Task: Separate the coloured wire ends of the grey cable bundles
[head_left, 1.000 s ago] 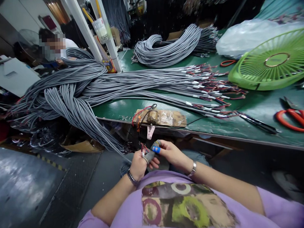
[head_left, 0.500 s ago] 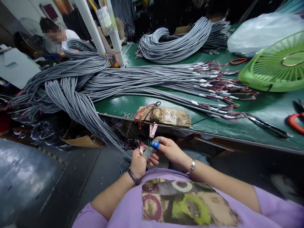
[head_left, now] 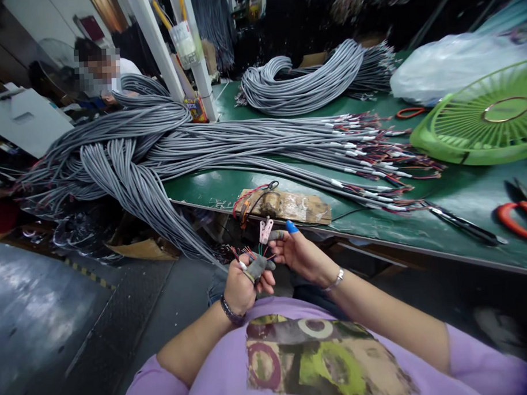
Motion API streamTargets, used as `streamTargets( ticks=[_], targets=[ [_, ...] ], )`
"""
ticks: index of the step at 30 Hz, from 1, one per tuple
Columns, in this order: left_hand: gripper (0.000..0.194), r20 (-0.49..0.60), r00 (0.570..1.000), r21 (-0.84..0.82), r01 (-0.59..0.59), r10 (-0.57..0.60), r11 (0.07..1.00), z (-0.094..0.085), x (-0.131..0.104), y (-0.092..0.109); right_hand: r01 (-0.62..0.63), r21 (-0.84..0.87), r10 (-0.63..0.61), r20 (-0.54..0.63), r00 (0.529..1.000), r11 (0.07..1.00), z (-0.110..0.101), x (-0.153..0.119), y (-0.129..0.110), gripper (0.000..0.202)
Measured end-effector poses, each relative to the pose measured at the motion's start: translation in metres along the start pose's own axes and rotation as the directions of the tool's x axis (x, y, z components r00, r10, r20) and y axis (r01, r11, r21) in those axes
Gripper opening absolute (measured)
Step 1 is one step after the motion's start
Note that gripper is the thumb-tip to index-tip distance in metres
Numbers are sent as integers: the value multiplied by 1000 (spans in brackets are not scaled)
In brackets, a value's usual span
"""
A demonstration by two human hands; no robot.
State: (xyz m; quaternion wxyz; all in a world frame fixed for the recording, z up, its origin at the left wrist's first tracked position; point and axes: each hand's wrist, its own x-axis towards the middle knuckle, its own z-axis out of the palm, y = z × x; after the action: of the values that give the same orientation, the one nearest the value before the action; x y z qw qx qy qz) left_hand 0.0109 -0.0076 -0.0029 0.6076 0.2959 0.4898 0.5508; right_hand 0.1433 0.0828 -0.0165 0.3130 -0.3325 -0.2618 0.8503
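My left hand (head_left: pixel 243 284), with grey cots on its thumb and finger, pinches the end of a grey cable. Thin coloured wires (head_left: pixel 260 249), among them green and red, fan out above the left fingertips. Just right of them, my right hand (head_left: pixel 301 256) has its thumb lifted away from the fingers and holds nothing that I can see. A blue cot covers the right thumb and a grey one the index finger. Close by these fingers, a pink clip (head_left: pixel 265 231) hangs at the edge of a worn wooden block (head_left: pixel 290 205).
Long bundles of grey cables (head_left: pixel 227 135) lie across the green table (head_left: pixel 454 214), some drooping over its edge. A coiled bundle (head_left: pixel 303 86) sits behind. Tweezers (head_left: pixel 467 225), red-handled scissors (head_left: pixel 521 217), a green fan (head_left: pixel 481 115) and a plastic bag (head_left: pixel 453 64) are rightward. Another person (head_left: pixel 127 67) sits far left.
My right hand has opened and moved slightly right, its thumb now raised away from the wires. The left hand keeps its hold on the cable, and the wires look more spread.
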Motion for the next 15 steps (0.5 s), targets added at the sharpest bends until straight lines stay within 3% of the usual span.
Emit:
streamTargets(
  ticks=[5,8,15],
  targets=[
    [39,75,997,-3,27,-26,1000,12,7,5,28,14,-30,109,994,1000,6,14,-8,37],
    [38,47,999,-37,21,-19,999,12,13,6,70,37,-74,113,991,997,10,20,-5,34],
    [31,43,998,-70,55,-52,996,6,18,4,39,70,-45,87,995,997,22,20,-4,41]
  ],
)
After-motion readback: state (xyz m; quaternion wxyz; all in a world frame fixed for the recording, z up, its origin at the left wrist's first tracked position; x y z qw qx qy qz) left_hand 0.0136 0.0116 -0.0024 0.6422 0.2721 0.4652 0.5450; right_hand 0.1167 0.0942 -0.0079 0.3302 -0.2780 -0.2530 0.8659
